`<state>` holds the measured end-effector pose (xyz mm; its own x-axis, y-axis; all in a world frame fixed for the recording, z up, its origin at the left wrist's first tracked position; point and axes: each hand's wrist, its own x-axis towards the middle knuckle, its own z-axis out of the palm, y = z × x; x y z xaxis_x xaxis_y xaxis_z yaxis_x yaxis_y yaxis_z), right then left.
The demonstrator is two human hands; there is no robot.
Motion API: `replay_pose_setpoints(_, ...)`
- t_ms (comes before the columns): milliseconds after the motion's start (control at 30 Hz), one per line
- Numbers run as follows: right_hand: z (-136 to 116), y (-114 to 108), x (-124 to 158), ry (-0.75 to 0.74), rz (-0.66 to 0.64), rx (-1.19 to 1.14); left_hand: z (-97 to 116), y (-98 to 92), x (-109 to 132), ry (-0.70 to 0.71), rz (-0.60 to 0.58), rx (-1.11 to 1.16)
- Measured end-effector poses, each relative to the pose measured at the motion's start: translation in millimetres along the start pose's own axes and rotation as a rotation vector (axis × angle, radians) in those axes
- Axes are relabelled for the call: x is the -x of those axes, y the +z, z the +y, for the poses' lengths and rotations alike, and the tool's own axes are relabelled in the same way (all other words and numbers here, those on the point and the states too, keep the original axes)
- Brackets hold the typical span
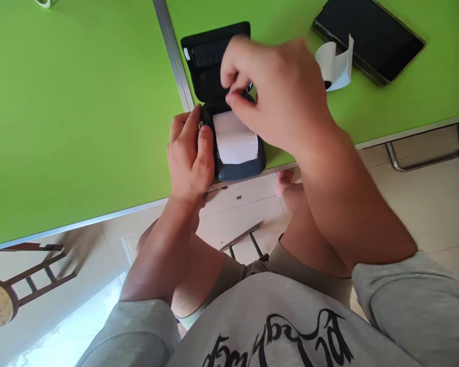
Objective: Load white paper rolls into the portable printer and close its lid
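A small dark printer (240,169) sits at the near edge of the green table (80,117), its lid (210,56) swung open and away from me. A white paper roll (235,140) lies in its bay. My left hand (189,155) grips the printer's left side, thumb and fingers wrapped on it. My right hand (279,89) hovers over the bay with fingers curled in a pinch just above the roll, near the lid's hinge. What the fingertips pinch is hidden.
A dark tablet (369,38) lies at the far right, with a curled white paper strip (338,63) beside it. A metal seam (172,51) divides two tabletops. A wooden stool (7,295) stands on the tiled floor at lower left.
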<state>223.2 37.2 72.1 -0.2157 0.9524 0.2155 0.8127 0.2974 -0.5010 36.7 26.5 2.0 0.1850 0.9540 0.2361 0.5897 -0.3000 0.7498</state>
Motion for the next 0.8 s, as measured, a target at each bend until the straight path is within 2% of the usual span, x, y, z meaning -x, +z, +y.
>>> replay_pose_setpoints(67, -5, -6, 2, 0.026, -0.167, 0.201, 0, -0.8, 0, -0.003, -0.018, 0.009)
replay_pose_setpoints(167, -9, -11, 4, 0.040, -0.287, 0.256, 1, -1.9, -1, -0.005, -0.033, 0.009)
replay_pose_setpoints(333, -9, -13, 5, 0.082, -0.291, 0.280, 2, -2.6, -1, 0.007, -0.031, -0.007)
replay_pose_setpoints(600, -2, -9, -3, 0.073, -0.416, 0.196, 1, -3.7, 1, 0.012, -0.015, -0.008)
replay_pose_setpoints(800, -3, -10, -10, 0.129, -0.454, 0.145, 2, -4.6, 1, -0.003, -0.029, -0.008)
